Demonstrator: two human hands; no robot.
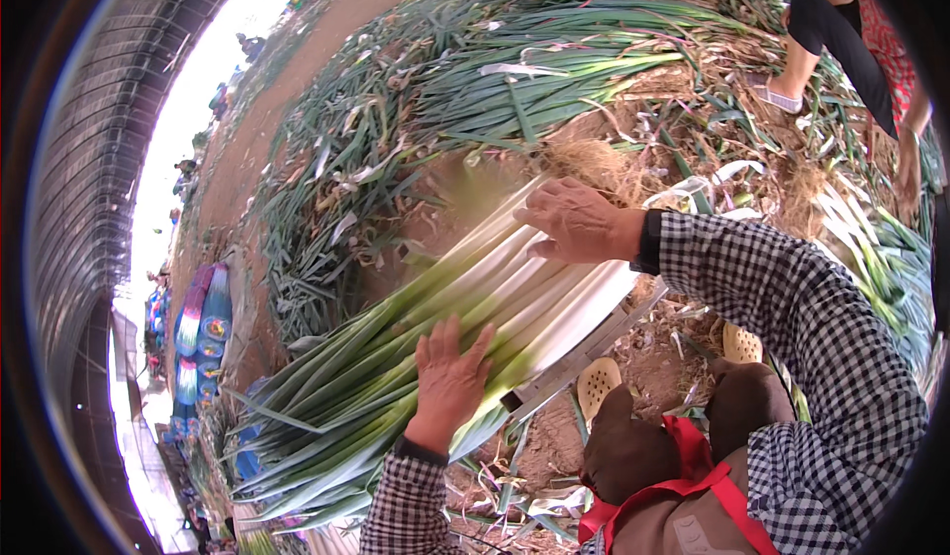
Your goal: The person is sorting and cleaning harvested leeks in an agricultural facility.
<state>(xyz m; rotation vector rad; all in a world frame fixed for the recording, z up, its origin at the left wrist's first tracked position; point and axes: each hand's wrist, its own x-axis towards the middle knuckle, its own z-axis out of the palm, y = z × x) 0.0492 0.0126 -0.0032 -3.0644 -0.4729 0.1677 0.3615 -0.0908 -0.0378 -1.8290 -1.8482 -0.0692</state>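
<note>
A thick bundle of long green onions (495,288) lies slantwise before me, white ends to the upper right and green leaves to the lower left. It rests on a low stand with a pale metal edge (554,369), mostly hidden under the stalks. My left hand (451,382) is open, fingers spread flat on the green part. Over the white ends, my right hand (579,221) lies palm down, fingers slightly bent on the far stalks and thumb apart; I see no single stalk gripped in it. A greenish blur (475,187) shows just beyond the bundle.
Large heaps of green onions (554,65) cover the ground beyond, with loose trimmings around. Another person's leg (807,55) and hand (907,169) show at the right, near more onions (861,224). Blue wrapped packages (203,327) stand at the left. My shoe (598,387) is beside the stand.
</note>
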